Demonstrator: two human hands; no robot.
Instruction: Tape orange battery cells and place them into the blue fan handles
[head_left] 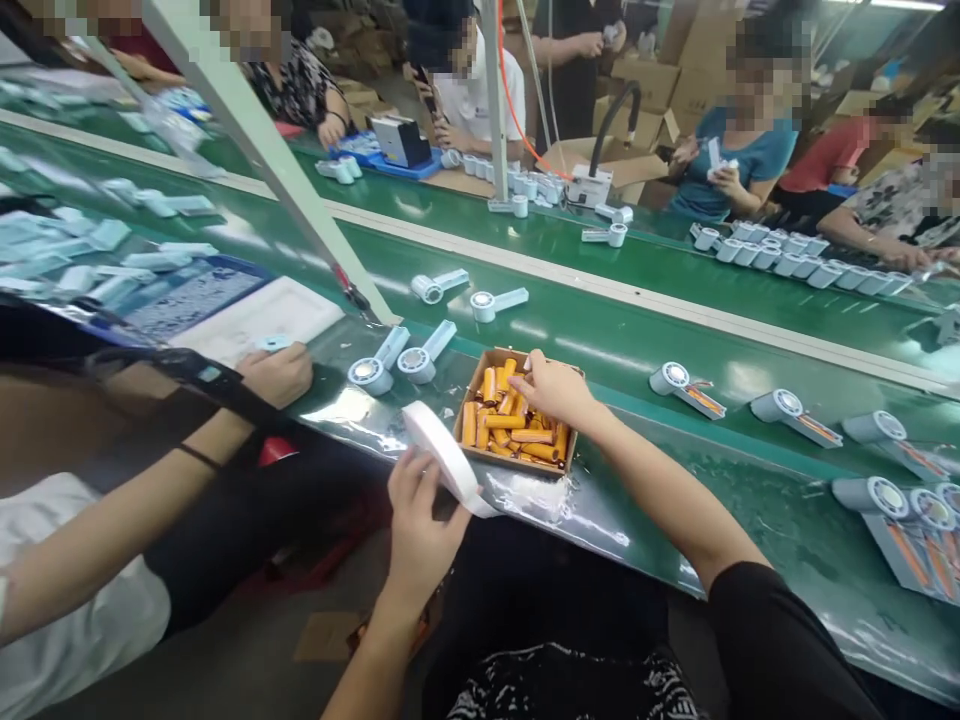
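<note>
One roll [448,458] is held by the left hand [424,530]; the right hand [559,390], grip unclear, is over one box [517,463].

Orange cylinders [507,422], probably plastic-wrapped batteries, are lying jumbled inside an open brown cardboard box [514,462]; a white ring-shaped roll [448,452] is tilting just left of it.
</note>
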